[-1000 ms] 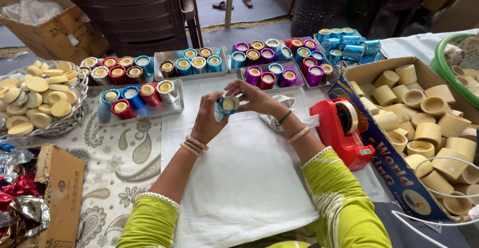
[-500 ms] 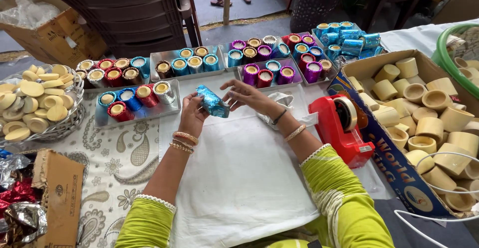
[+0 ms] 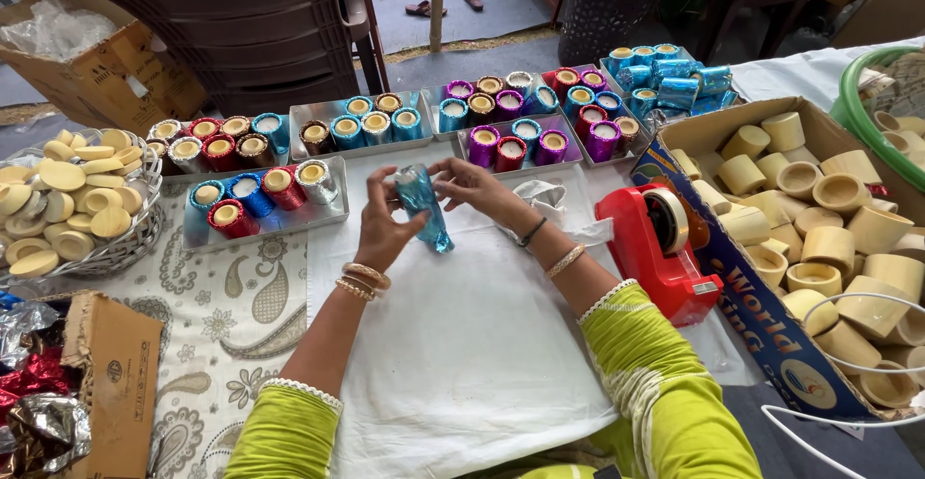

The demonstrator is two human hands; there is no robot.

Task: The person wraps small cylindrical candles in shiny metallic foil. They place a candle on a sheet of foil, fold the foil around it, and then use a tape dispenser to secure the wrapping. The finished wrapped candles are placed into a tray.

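Both hands hold one small cup wrapped in shiny blue foil (image 3: 422,204) above a white cloth (image 3: 462,344). My left hand (image 3: 383,231) grips it from the left, with bangles at the wrist. From the right, my right hand (image 3: 474,186) pinches the foil near its top. A loose tail of foil hangs down toward the cloth. Just behind the hands sits a steel tray (image 3: 198,233) with several foil-wrapped cups in blue, red and silver.
More trays of wrapped cups (image 3: 525,137) line the back. A red tape dispenser (image 3: 660,248) stands right of the cloth. A cardboard box of plain cream cups (image 3: 829,219) is at the right, a wire basket of cream discs (image 3: 58,209) at the left, crumpled foil scraps (image 3: 34,402) at lower left.
The blue-wrapped cup was turned from open face up to lying sideways, and the foil now trails downward. Both hands shifted slightly left and nearer.
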